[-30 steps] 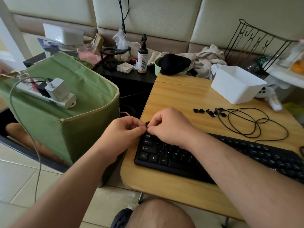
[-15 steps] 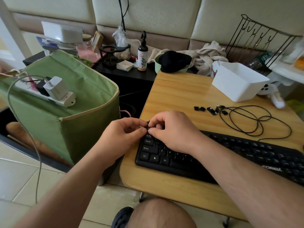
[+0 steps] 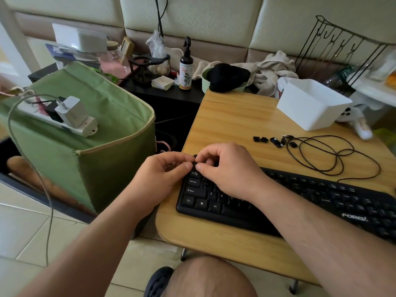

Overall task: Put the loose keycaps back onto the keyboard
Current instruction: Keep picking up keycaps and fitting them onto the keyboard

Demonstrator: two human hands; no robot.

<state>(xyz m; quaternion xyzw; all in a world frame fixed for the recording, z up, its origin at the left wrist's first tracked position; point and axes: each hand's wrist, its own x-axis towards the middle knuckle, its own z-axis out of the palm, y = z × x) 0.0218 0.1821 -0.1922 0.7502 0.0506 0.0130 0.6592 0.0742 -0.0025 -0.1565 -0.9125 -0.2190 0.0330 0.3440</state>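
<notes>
A: Both hands at far-left top corner of flat black plastic keyboard [image 3: 300, 200], on pale wooden table [image 3: 235, 125].

B: Grip?

A: Left hand [image 3: 158, 179] curled, fingertips pinching small black keycap [image 3: 194, 162]. Right hand [image 3: 227, 168] curled likewise, thumb and forefinger meeting on same spot.

B: Other caps?

A: Five small black loose keycaps [image 3: 275, 142] in a row behind keyboard, beside coiled thin black cable [image 3: 334, 155]. White rectangular plastic bin [image 3: 310, 103] further back.
</notes>
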